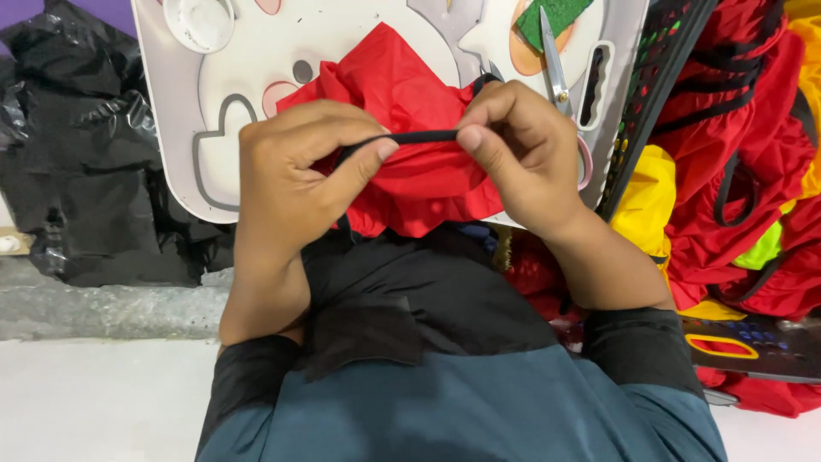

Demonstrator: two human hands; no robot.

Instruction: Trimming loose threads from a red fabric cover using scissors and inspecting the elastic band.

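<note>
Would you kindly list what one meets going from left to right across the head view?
Black plastic bag → left hand → black strap → right hand → scissors → heap of red and yellow cloth.

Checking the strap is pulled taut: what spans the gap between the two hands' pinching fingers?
In the head view, a black strap runs straight from the left hand to the right hand, over bunched red fabric.
</note>
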